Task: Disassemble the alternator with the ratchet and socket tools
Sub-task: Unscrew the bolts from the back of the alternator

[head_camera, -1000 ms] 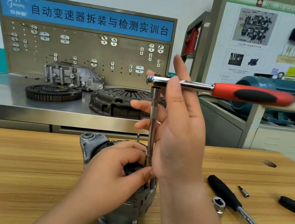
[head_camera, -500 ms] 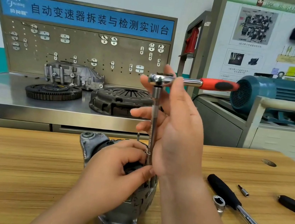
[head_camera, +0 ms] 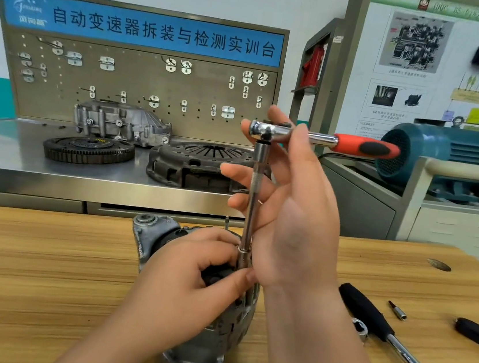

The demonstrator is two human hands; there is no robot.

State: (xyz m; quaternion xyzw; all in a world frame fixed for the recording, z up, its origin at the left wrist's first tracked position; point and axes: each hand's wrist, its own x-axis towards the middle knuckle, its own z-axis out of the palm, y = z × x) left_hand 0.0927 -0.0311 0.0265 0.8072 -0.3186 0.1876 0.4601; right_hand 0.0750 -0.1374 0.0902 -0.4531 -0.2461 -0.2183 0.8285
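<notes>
Both hands are on the tool. The left hand (head_camera: 188,289) pinches the foot of the extension bar (head_camera: 256,189) against the alternator (head_camera: 212,341), which stands near centre on the tabletop (head_camera: 41,262). The right hand (head_camera: 297,212) pinches the head of the ratchet (head_camera: 321,140), its other fingers spread. The housing looks whole and no loose bolts show, so disassembly seems early. A black-handled wrench (head_camera: 366,314), spare socket (head_camera: 360,329) and bit (head_camera: 397,311) lie to the right, apart from the work; nothing blocks the handle.

Ratchet (head_camera: 321,140) glossy chrome, red-black grip; alternator (head_camera: 206,340) dull cast metal; table (head_camera: 25,269) matt wood.
</notes>
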